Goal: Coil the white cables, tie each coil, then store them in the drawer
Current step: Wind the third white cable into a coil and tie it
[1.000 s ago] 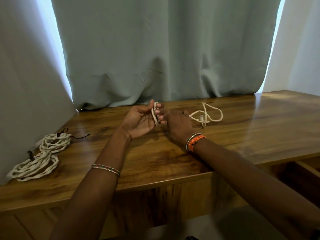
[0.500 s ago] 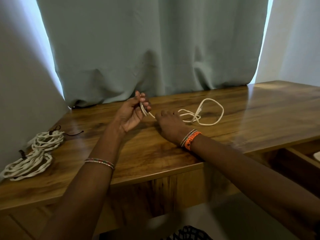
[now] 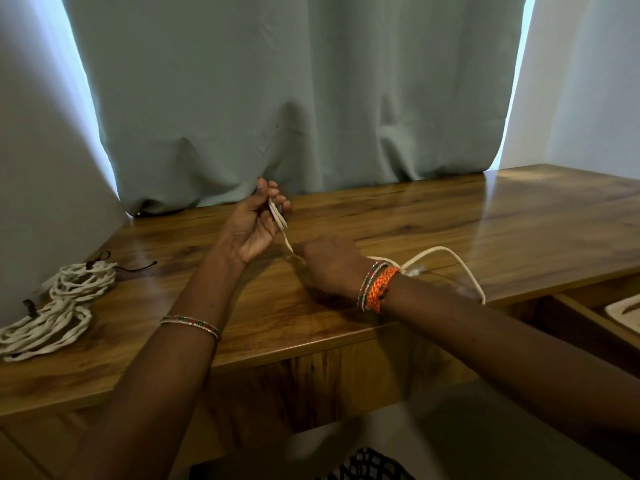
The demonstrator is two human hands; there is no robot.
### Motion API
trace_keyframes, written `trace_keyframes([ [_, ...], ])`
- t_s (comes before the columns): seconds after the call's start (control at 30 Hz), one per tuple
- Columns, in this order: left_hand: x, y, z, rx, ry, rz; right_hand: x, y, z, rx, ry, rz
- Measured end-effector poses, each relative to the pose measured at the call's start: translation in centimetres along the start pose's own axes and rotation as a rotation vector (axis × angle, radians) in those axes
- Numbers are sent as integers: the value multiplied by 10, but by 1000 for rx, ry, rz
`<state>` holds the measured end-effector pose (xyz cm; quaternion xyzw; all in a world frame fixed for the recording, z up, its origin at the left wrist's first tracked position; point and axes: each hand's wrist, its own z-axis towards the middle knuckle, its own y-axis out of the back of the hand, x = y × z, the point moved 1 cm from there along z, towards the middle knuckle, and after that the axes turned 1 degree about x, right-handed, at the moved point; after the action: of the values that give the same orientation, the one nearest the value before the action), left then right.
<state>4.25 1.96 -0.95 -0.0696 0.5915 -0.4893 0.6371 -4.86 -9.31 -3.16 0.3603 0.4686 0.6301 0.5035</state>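
My left hand is raised over the middle of the wooden table, fingers pinched on a small loop of white cable. The cable runs down from that loop into my right hand, which rests on the table and grips it. Beyond my right wrist the loose end arcs across the table to its front edge, with a clear plug beside the wrist. Two tied white cable coils lie at the table's left end. The open drawer shows at the right, below the tabletop, with something white inside.
A grey-green curtain hangs right behind the table. A white wall closes in the left end next to the coils. Dark ties stick out from the coils.
My right hand has slid along the cable toward me and to the right, pulling the loose loop out longer toward the table's front edge. My left hand has lifted slightly with its loop.
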Motion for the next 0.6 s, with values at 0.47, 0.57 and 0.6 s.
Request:
trace_keyframes([
  [0.47, 8, -9, -2, -37, 19, -19, -11, 26, 6, 21, -7, -125],
  [0.57, 11, -13, -7, 5, 71, -46, -8, 7, 7, 56, -35, -241],
  [0.6, 12, -14, -9, 7, 77, -47, -5, 7, 10, 40, 4, -267],
])
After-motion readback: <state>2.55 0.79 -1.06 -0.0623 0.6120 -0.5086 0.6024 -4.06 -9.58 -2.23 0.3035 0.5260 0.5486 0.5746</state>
